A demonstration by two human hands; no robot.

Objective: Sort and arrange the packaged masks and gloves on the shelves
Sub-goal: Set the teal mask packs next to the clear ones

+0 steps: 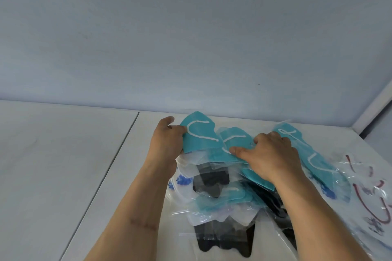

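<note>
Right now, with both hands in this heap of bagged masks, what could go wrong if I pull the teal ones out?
1. The left hand pinches one teal mask in a clear bag; its lower edge tucks under the pile, so pulling may drag neighbours along.
2. The glossy clear bags overlap loosely, so black packaged masks may slide.
3. The red-printed clear bags reach the frame's right edge; a shove from the right hand might push them further.

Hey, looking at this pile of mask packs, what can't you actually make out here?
Head view only:
- Packs under the right hand: covered by hand and forearm.
- White pack with red marks: cut off by the right edge.
- Black packs: film glare hides whether they are masks or gloves.
- Blue print: too blurred to read.
- Left hand fingertips: behind the teal mask pack.
</note>
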